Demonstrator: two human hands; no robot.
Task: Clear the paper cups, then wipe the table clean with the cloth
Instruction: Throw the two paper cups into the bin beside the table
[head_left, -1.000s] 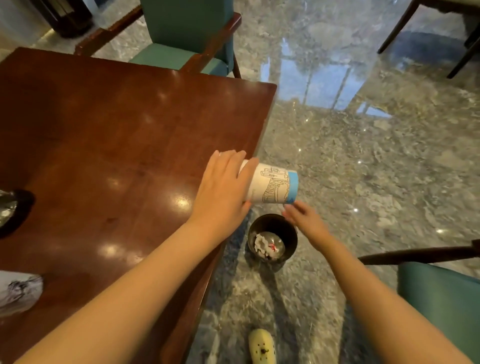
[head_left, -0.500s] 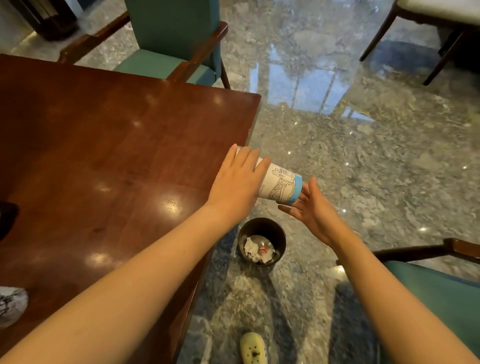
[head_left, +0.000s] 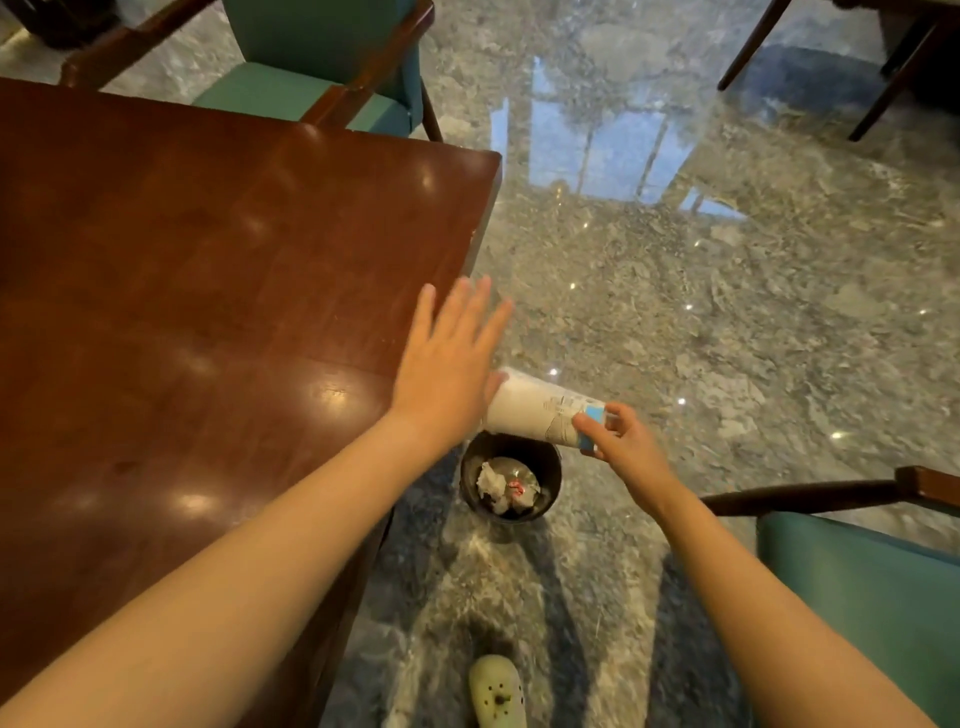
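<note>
The cup (head_left: 540, 410) lies on its side in the air just above the bin (head_left: 511, 480), off the edge of the surface (head_left: 208, 291). Its blue-banded end points away from the surface, its other end toward it. The right hand (head_left: 621, 447) has its grip closed on the blue end, thumb and fingers pinching it. The left hand (head_left: 447, 358) is spread flat with the fingers wide and grips nothing; its heel sits right at the cup's near end, over the surface edge, though whether it touches the cup I cannot tell.

The step in hand looks like dropping the cup into the bin. The bin mouth is not much wider than the cup is long, so a sideways drop could catch the rim and bounce onto the floor (head_left: 675, 322). Better to tip it so one end points down, bring it over the middle of the bin, then let go. The crumpled waste (head_left: 506, 488) inside leaves room. The left hand should clear off first so it does not nudge the cup as it falls.

One pinch at the end is a weak hold on a light cup; keep the move short and low. A foot (head_left: 496, 693) stands near the bin, on the person's side, so avoid kicking it.
</note>
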